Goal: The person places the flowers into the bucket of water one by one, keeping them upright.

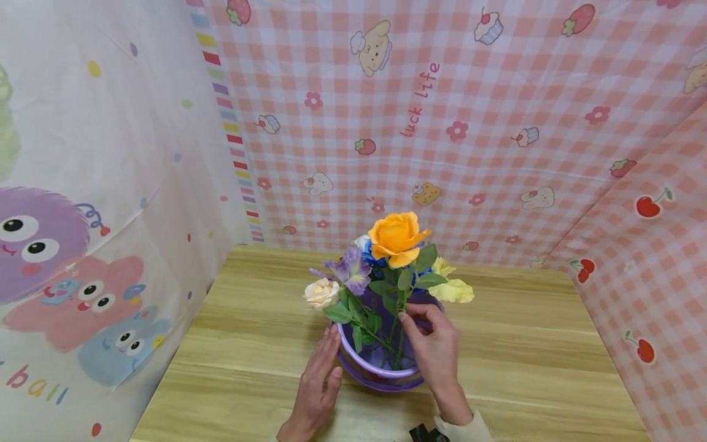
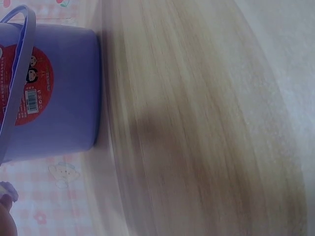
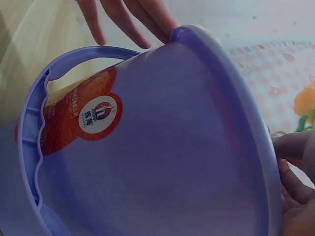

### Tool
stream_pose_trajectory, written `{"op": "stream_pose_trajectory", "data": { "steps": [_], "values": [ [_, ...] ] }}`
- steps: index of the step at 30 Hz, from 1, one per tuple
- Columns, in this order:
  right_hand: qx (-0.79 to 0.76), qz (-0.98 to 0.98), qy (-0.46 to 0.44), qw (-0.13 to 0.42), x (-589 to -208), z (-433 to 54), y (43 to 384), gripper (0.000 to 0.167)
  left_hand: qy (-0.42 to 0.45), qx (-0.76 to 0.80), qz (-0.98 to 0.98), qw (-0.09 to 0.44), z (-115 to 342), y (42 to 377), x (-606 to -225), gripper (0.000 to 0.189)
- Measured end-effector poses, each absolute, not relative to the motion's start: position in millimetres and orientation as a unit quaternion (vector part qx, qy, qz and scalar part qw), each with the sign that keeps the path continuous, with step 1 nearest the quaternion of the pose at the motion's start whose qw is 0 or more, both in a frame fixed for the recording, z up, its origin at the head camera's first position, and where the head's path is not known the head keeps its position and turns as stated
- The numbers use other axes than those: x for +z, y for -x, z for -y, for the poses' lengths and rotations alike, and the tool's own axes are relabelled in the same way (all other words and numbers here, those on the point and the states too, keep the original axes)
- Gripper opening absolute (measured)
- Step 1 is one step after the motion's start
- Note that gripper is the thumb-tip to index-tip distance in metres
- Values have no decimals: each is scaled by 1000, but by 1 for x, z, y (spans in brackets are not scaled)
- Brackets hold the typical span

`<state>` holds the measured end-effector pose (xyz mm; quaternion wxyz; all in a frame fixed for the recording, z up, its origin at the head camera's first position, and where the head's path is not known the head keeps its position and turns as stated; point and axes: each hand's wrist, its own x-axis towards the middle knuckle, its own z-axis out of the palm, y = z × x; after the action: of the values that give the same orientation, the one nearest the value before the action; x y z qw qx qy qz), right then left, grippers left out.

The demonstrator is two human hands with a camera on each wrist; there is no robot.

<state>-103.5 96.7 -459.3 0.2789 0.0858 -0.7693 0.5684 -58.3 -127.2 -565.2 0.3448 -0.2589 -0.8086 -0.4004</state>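
A purple bucket [image 1: 381, 372] stands on the table with several artificial flowers in it. My right hand [image 1: 436, 347] is over its right rim and pinches the green stem of an orange rose [image 1: 396, 238]. Straight fingers of my left hand [image 1: 317, 380] rest against the left rim; the right wrist view shows them beside the bucket wall [image 3: 147, 162]. Around the rose are a cream rose [image 1: 321, 293], a purple flower [image 1: 353, 272], a blue flower [image 1: 371, 253] and a yellow flower [image 1: 454, 290]. The lower stems show inside the bucket, partly behind the rim.
The wooden table [image 1: 248, 344] reaches back to a pink checked cloth [image 1: 331, 141]. A white cartoon-print cloth [image 1: 149, 153] hangs at the left. The bucket's handle [image 3: 32, 137] is folded down over a red label [image 3: 64, 120]. A small black object [image 1: 428, 433] is by the right sleeve.
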Motion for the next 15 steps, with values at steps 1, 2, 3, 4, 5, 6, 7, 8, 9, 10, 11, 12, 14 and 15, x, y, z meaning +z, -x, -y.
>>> {"op": "stream_pose_trajectory", "data": {
  "steps": [1, 2, 3, 4, 5, 6, 7, 8, 9, 10, 11, 12, 14, 15],
  "values": [
    [555, 779, -92, 277, -459, -96, 104, 16, 260, -402, 807, 346, 127, 58, -565, 51],
    [542, 788, -99, 274, -459, -95, 105, 16, 261, -402, 806, 346, 127, 58, -566, 51],
    [527, 799, -104, 272, -459, -95, 106, 16, 261, -403, 806, 346, 127, 58, -566, 51],
    [512, 809, -108, 270, -459, -94, 106, 16, 261, -404, 805, 347, 127, 58, -566, 51],
    [497, 818, -111, 268, -459, -94, 107, 17, 261, -404, 805, 347, 126, 58, -566, 51],
    [483, 826, -114, 267, -459, -93, 108, 17, 261, -404, 805, 348, 126, 57, -566, 51],
    [470, 833, -116, 266, -459, -93, 108, 17, 261, -405, 805, 347, 126, 57, -566, 51],
    [459, 840, -118, 265, -459, -92, 109, 17, 260, -406, 804, 347, 126, 57, -566, 51],
    [449, 845, -120, 264, -459, -91, 109, 17, 260, -406, 804, 347, 126, 57, -566, 51],
    [442, 849, -121, 262, -459, -91, 110, 17, 260, -406, 804, 348, 126, 56, -566, 51],
    [437, 852, -123, 259, -458, -90, 111, 17, 260, -406, 804, 347, 126, 56, -566, 51],
    [433, 855, -125, 255, -458, -89, 111, 17, 260, -405, 804, 348, 126, 56, -565, 51],
    [425, 862, -129, 243, -456, -87, 113, 15, 259, -404, 806, 346, 126, 57, -564, 51],
    [421, 866, -132, 236, -455, -86, 114, 15, 258, -404, 807, 344, 126, 57, -564, 50]
  ]
}}
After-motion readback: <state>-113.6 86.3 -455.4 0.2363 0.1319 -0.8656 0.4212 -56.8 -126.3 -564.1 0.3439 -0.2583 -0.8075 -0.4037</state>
